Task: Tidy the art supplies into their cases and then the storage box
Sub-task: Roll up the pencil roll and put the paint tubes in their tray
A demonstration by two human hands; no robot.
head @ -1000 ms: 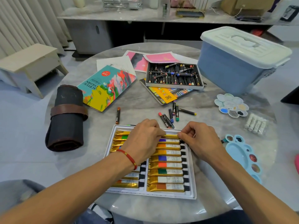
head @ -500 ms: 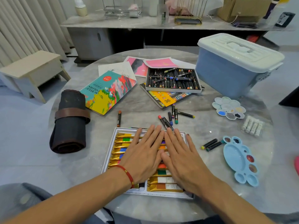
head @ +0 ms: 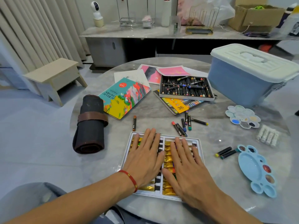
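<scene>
A white tray of gold acrylic paint tubes lies at the table's near edge. My left hand lies flat on the left column of tubes, fingers straight. My right hand presses flat on the right column. The paint box's colourful lid lies to the far left. An open case of oil pastels sits on its yellow lid. Loose pastels lie between the cases, one orange pastel apart, two more pastels at right. The blue storage box, lid on, stands far right.
A rolled dark brush case with a leather strap lies at left. Two palettes, a white flower palette and a blue palette, and a pack of white tubes sit at right. Paintings lie at the back.
A second ago both hands had curled fingers at the tray's far end. They flattened onto the tubes and have since spread apart, one over each column.
</scene>
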